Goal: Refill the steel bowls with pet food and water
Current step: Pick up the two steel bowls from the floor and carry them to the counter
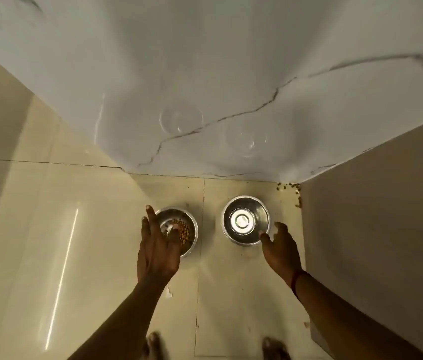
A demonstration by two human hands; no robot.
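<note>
— Two steel bowls on the tiled floor (88,229), near the marble wall (205,61). What's in them?

— The left bowl (191,227) holds a small heap of brown pet food (183,231). The right bowl (245,219) looks empty of kibble; I cannot tell if there is water.

— And the hands?

— The left hand (157,249) is over the near-left edge of the left bowl, fingers spread apart, gripping nothing. The right hand (280,249) is at the near-right rim of the right bowl, fingers loosely apart, empty too.

— Anything else?

— Spilled kibble (289,187) in the far right corner, beside a plain side panel (374,229). Bare feet (274,348) at the near edge.
</note>
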